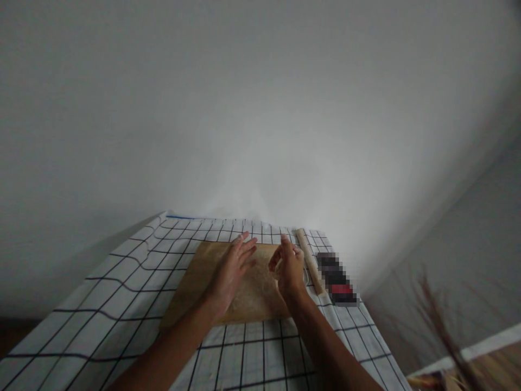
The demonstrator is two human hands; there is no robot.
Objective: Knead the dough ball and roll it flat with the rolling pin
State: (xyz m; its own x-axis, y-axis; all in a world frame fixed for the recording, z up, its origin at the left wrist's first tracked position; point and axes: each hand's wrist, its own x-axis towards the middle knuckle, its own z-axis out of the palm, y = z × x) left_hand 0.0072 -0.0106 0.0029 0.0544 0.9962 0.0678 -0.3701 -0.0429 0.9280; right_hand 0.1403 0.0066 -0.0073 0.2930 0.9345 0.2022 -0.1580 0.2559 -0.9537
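Both bare forearms reach out over a worktop [101, 320] draped in a white cloth with a dark grid [260, 358]; under the hands lies a wooden board [195, 282], pale and dusted with what looks like flour in its middle, its long edges running away from the person; the left hand [230, 274] is spread flat, palm down, fingers [247, 245] stretched forward and slightly fanned, the grip apart and closed on nothing; whether the palm presses the board or hangs just above it cannot be told; the right hand [290, 267] stands just beside it, turned on edge with the back towards the camera, fingers curled loosely inward near the board's far right corner; its grip is partly folded, and whether anything sits inside it cannot be told, since the hand's own back hides the palm; a narrow gap of floured board shows between the two hands; just to the outer side of the right hand a wooden rolling pin [308, 258] lies on the cloth along the board's right edge, apart from the fingers; beyond the pin, farther from that hand, rests a dark object with a red patch [337, 279], blurred out so its kind cannot be read; past both grips a plain grey wall [260, 108] rises behind the worktop's far edge
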